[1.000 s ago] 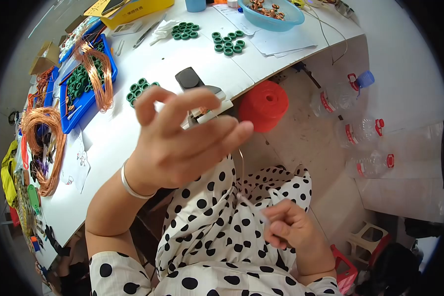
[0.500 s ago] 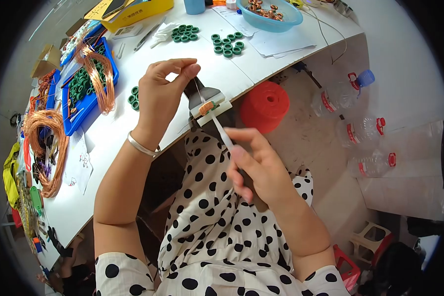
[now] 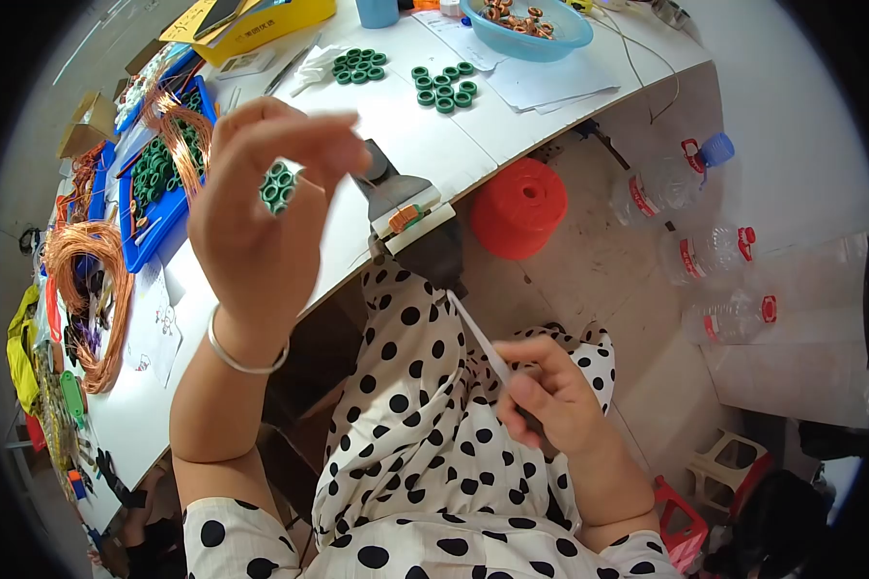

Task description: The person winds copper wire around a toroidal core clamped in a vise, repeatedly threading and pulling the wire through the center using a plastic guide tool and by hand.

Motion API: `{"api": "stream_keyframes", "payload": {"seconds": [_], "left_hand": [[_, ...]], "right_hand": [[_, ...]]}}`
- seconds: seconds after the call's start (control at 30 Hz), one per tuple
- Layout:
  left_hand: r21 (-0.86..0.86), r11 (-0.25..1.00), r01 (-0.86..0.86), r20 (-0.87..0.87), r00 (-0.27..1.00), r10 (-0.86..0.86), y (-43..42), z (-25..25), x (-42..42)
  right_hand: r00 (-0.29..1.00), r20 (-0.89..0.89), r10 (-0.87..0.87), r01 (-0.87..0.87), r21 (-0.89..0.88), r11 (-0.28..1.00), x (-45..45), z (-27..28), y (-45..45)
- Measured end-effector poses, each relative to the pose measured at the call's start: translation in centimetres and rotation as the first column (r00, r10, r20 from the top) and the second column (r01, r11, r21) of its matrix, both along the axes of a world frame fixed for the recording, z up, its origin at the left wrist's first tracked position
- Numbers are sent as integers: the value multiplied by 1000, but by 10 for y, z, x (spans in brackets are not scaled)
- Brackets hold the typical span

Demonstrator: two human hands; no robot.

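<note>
A green ring core partly wound with copper wire (image 3: 405,218) sits between the white jaws of a dark bench clamp (image 3: 429,253) at the table edge. Above and left of it, my left hand (image 3: 266,198) is raised and blurred, thumb and forefinger pinched together on the thin copper wire (image 3: 375,185) leading from the core. Low and to the right, my right hand (image 3: 548,391) grips a slim white hooked tool (image 3: 481,338). Its narrow tip points up toward the clamp's underside, apart from the core.
Green rings (image 3: 444,89) lie grouped on the white table (image 3: 396,111). A blue tray (image 3: 159,220) of rings and copper wire bundles (image 3: 87,241) lie left. A blue bowl (image 3: 526,41) holds wound cores. A red stool-like object (image 3: 518,207) and plastic bottles (image 3: 714,253) stand right.
My left hand has moved left and closer to the camera. My right hand has drawn the white tool down and right, away from the core.
</note>
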State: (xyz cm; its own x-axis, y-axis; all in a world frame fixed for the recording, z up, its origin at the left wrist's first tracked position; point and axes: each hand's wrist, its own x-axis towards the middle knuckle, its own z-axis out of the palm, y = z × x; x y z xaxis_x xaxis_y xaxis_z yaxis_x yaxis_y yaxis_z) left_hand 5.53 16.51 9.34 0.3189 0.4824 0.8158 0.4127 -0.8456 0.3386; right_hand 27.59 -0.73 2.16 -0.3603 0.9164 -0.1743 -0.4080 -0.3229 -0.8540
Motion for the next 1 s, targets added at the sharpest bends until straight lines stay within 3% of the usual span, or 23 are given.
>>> {"api": "stream_keyframes", "payload": {"seconds": [0.07,0.1,0.2,0.3,0.37,0.47,0.5,0.53,0.57,0.6,0.7,0.73,0.77,0.83,1.0], "left_hand": [[-361,931,47,344,935,87,11,-5,2],[-360,932,45,345,934,89,19,-11,1],[-491,864,-108,151,967,206,41,-43,-6],[-468,866,-176,49,973,225,40,-55,1],[-451,868,-208,6,972,236,39,-54,3],[-656,741,141,240,970,29,28,-40,-1],[-657,741,139,238,971,29,21,-27,-2],[-365,918,153,-63,980,-188,10,-8,0],[-50,961,272,-407,873,-269,2,3,1],[-54,961,272,-406,873,-270,-4,4,2],[285,951,118,-430,903,17,-14,8,5],[289,950,117,-430,903,20,-10,7,4],[47,999,-6,-212,977,15,-1,3,3],[-482,874,-62,206,961,182,16,-10,2],[-564,809,-163,-3,981,195,28,-50,2]], "right_hand": [[995,84,-48,51,-37,998,-11,1,16],[995,85,-45,49,-36,998,-18,3,25],[996,56,-73,77,-60,995,-36,15,53],[995,-25,-101,97,-131,987,-46,27,67],[995,11,-98,98,-112,989,-40,25,58],[993,82,-85,92,-83,992,-23,19,29],[995,68,-66,71,-62,996,-15,16,14],[997,55,-49,51,-41,998,-10,14,4],[997,54,-49,52,-46,998,-6,12,-3],[998,47,-41,42,-33,999,-3,10,-9],[999,35,-27,27,4,1000,-1,8,-12],[997,78,-27,29,-21,999,-5,7,-4],[992,120,-27,33,-49,998,-10,6,5],[987,161,-27,40,-80,996,-24,9,26],[996,28,-87,89,-107,990,-45,27,59]]}}
